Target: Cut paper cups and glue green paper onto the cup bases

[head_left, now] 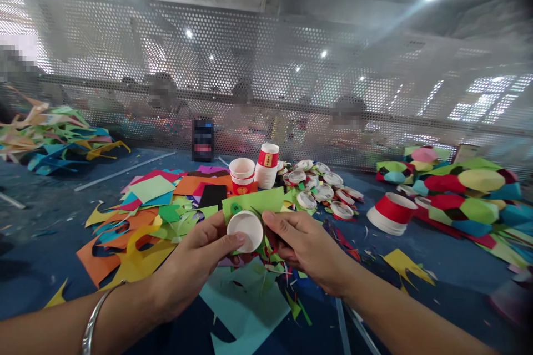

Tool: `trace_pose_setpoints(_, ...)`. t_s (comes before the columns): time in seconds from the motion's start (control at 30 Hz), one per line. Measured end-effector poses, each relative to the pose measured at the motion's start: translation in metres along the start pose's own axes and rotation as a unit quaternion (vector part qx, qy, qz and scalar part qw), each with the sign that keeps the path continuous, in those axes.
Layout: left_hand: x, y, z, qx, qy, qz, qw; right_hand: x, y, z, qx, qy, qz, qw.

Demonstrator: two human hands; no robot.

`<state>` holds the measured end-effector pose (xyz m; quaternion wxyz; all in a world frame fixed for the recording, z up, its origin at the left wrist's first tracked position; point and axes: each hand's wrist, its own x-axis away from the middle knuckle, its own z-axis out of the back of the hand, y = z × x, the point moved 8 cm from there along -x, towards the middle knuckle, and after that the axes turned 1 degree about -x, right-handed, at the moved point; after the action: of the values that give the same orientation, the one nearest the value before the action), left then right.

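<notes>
Here, green paper (pixel 268 199) overhanging cup (pixel 247 229), scraps (pixel 271 258) below

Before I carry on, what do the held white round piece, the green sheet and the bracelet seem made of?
White round piece: likely paper or card; matte, with a thin rim.
Green sheet: probably coloured paper; matte, thin and crisp-edged.
Bracelet: looks like polished metal; silvery with bright highlights, though plated plastic remains possible.
</notes>
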<state>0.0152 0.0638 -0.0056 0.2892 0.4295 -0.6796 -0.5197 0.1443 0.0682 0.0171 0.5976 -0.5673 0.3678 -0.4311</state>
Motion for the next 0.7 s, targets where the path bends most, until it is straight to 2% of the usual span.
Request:
trace_pose_setpoints(0.47, -0.004, -0.004, 0.011, 0.022, 0.019, 0.017, 0.999, -0.002, -0.002, 0.004, 0.087, -0.001, 0.028, 0.996)
trace_pose_setpoints(0.7, -0.005, 0.000, 0.011, -0.001, 0.024, 0.015, 1.000, -0.003, -0.002, 0.005, 0.087, -0.008, 0.047, 0.995)
